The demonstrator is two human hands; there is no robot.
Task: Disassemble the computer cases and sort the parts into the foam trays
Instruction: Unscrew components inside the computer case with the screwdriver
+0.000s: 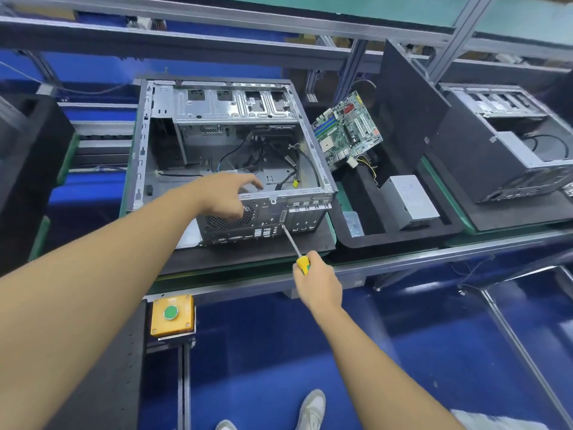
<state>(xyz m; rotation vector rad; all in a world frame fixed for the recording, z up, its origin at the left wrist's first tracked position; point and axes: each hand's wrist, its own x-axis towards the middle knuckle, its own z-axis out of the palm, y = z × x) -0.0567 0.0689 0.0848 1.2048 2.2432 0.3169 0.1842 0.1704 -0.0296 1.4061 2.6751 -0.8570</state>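
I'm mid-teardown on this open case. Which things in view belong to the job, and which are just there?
Part of the job:
open computer case
screwdriver in the right hand
left hand on the case's rear edge
foam tray holding the motherboard and power supply
second case to the right

Just there:
yellow button box
aluminium frame rails

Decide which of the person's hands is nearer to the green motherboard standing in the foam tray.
Left. The left hand rests on the open case's rear edge, left of the motherboard. The right hand, gripping the screwdriver, sits lower, in front of the bench.
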